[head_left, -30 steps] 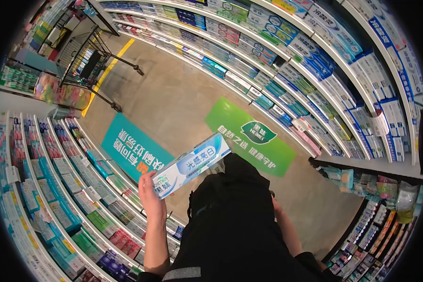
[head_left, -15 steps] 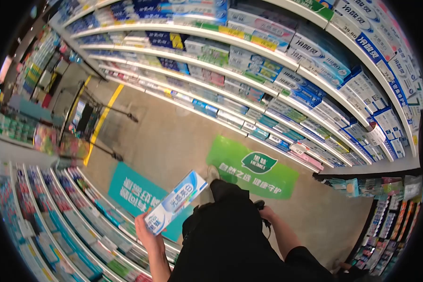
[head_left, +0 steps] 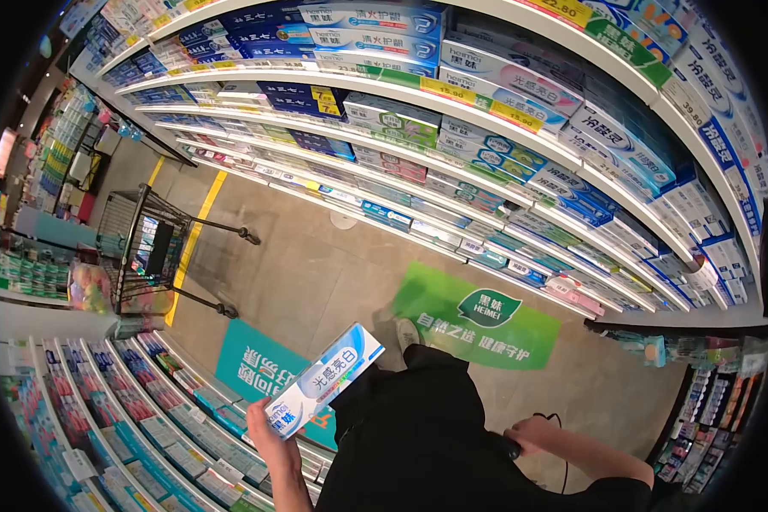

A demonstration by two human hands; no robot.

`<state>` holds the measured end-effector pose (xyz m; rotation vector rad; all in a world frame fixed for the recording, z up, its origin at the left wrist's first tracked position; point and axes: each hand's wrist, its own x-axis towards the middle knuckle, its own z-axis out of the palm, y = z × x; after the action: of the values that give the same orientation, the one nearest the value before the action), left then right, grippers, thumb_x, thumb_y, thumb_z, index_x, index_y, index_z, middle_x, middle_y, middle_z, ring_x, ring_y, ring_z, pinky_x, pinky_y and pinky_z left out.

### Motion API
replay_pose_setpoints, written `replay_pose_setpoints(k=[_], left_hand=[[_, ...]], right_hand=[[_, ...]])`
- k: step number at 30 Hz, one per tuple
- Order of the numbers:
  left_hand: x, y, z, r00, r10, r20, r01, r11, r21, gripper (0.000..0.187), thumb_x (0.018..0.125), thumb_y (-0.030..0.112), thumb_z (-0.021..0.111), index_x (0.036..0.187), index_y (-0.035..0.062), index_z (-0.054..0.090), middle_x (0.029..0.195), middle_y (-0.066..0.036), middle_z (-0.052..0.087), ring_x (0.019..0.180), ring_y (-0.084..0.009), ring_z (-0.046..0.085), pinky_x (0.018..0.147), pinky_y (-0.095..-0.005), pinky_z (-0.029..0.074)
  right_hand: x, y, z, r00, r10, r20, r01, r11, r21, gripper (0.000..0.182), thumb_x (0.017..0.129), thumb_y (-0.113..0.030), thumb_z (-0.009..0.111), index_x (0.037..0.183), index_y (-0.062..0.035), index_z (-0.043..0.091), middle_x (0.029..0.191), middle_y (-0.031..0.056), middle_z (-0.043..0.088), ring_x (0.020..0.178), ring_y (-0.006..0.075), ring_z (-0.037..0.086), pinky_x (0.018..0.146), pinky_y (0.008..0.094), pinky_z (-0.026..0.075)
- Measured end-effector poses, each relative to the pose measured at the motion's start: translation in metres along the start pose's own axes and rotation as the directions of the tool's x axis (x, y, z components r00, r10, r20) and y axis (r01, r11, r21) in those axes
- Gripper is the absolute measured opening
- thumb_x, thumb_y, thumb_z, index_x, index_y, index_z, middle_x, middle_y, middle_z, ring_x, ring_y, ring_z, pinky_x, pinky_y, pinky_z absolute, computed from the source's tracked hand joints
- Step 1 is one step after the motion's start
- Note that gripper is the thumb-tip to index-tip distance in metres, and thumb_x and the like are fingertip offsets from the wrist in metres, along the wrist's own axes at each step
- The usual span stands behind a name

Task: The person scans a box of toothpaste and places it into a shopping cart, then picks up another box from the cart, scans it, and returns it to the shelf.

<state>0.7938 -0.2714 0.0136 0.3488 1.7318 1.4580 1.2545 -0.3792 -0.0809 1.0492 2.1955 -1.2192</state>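
Observation:
My left hand (head_left: 273, 445) grips one end of a white and blue toothpaste box (head_left: 328, 377), its printed front facing up toward me. The box slants up to the right, and its far end overlaps my dark clothing in this view. My right hand (head_left: 533, 434) is closed around a small black handheld device (head_left: 509, 445) at my right side. From that hand a thin dark cord (head_left: 563, 461) loops out and hangs down.
Long curved shelves (head_left: 384, 85) packed with toothpaste boxes run across the front. More stocked shelves (head_left: 145, 410) stand at lower left. A shopping cart (head_left: 149, 247) is parked by a yellow floor line (head_left: 198, 230). Green (head_left: 478, 316) and teal (head_left: 256, 358) stickers mark the floor.
The view has shifted, so shelves and cart sit a little differently in frame. My right hand has swung outward and lower with the black device. The toothpaste box stays in my left hand.

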Motion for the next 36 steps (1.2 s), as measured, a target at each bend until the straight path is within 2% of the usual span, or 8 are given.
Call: replay_pose_setpoints(k=[4, 8, 11, 14, 19, 27, 30, 36], left_hand=[[0.031, 0.016, 0.004, 0.994, -0.024, 0.109, 0.022, 1.0, 0.023, 0.032, 0.095, 0.035, 0.042, 0.103, 0.0046, 0.049, 0.085, -0.008, 0.057, 0.066, -0.018, 0.062, 0.044, -0.031, 0.05], [0.064, 0.037, 0.01, 0.982, -0.032, 0.188, 0.027, 0.999, 0.03, 0.028, 0.095, 0.031, 0.045, 0.101, 0.0041, 0.05, 0.082, -0.008, 0.058, 0.065, -0.0171, 0.062, 0.045, -0.0319, 0.05], [0.103, 0.04, 0.001, 0.976, 0.005, 0.22, -0.011, 1.0, 0.028, 0.028, 0.095, 0.03, 0.047, 0.1, 0.0026, 0.051, 0.081, -0.008, 0.058, 0.063, -0.0163, 0.062, 0.046, -0.0311, 0.051], [0.124, 0.071, 0.009, 0.953, -0.017, 0.303, 0.018, 1.0, 0.002, 0.03, 0.095, 0.031, 0.046, 0.098, 0.0022, 0.052, 0.083, -0.009, 0.058, 0.064, -0.0162, 0.062, 0.046, -0.0293, 0.05], [0.177, 0.096, -0.02, 0.94, -0.003, 0.341, 0.005, 1.0, -0.004, 0.029, 0.096, 0.031, 0.045, 0.1, 0.0022, 0.051, 0.083, -0.01, 0.059, 0.062, -0.0167, 0.062, 0.046, -0.0314, 0.053], [0.246, 0.122, -0.085, 0.958, -0.028, 0.287, 0.052, 0.996, -0.078, 0.029, 0.096, 0.03, 0.045, 0.101, 0.0026, 0.051, 0.085, -0.01, 0.058, 0.065, -0.0179, 0.063, 0.045, -0.0312, 0.053], [0.27, 0.129, -0.11, 0.966, -0.041, 0.256, 0.069, 0.993, -0.1, 0.029, 0.096, 0.031, 0.045, 0.101, 0.0033, 0.05, 0.087, -0.01, 0.058, 0.066, -0.0188, 0.063, 0.045, -0.0317, 0.053], [0.314, 0.143, -0.147, 0.983, -0.055, 0.177, 0.082, 0.986, -0.148, 0.028, 0.096, 0.032, 0.045, 0.1, 0.0047, 0.05, 0.088, -0.01, 0.057, 0.067, -0.0197, 0.063, 0.045, -0.0322, 0.054]], right_hand=[[0.009, -0.04, -0.024, 0.996, -0.085, 0.033, 0.084, 0.996, 0.032, 0.033, 0.069, -0.035, 0.061, 0.089, -0.0097, 0.056, 0.069, 0.0095, 0.059, 0.067, 0.0314, 0.062, 0.054, 0.0442, 0.049], [0.02, -0.068, -0.045, 0.984, -0.154, -0.089, 0.157, 0.987, 0.027, 0.033, 0.067, -0.038, 0.06, 0.083, -0.0091, 0.057, 0.063, 0.0068, 0.057, 0.06, 0.0291, 0.06, 0.05, 0.042, 0.047], [0.037, -0.09, -0.055, 0.973, -0.133, -0.187, 0.139, 0.99, 0.017, 0.031, 0.065, -0.037, 0.062, 0.081, -0.011, 0.056, 0.062, 0.0058, 0.057, 0.058, 0.0271, 0.061, 0.049, 0.0399, 0.048], [0.066, -0.105, -0.052, 0.963, 0.021, -0.27, -0.01, 0.999, 0.043, 0.026, 0.063, -0.035, 0.063, 0.075, -0.0122, 0.056, 0.06, 0.005, 0.055, 0.058, 0.0269, 0.06, 0.049, 0.0402, 0.046], [0.109, -0.146, -0.079, 0.929, -0.061, -0.366, 0.086, 0.995, 0.053, 0.028, 0.06, -0.035, 0.065, 0.076, -0.013, 0.058, 0.06, 0.0035, 0.055, 0.057, 0.0254, 0.059, 0.049, 0.038, 0.045], [0.175, -0.221, -0.128, 0.834, -0.159, -0.529, 0.229, 0.971, 0.069, 0.032, 0.06, -0.03, 0.066, 0.087, -0.0115, 0.062, 0.059, 0.0042, 0.052, 0.055, 0.0253, 0.057, 0.049, 0.0373, 0.044], [0.202, -0.243, -0.143, 0.838, -0.197, -0.509, 0.212, 0.977, -0.028, 0.028, 0.062, -0.032, 0.067, 0.08, -0.0117, 0.061, 0.057, 0.0032, 0.053, 0.051, 0.0225, 0.056, 0.046, 0.0344, 0.044], [0.244, -0.267, -0.18, 0.876, -0.245, -0.416, 0.251, 0.967, -0.042, 0.033, 0.059, -0.029, 0.067, 0.086, -0.011, 0.062, 0.061, 0.0047, 0.054, 0.056, 0.0247, 0.057, 0.049, 0.0359, 0.045]])
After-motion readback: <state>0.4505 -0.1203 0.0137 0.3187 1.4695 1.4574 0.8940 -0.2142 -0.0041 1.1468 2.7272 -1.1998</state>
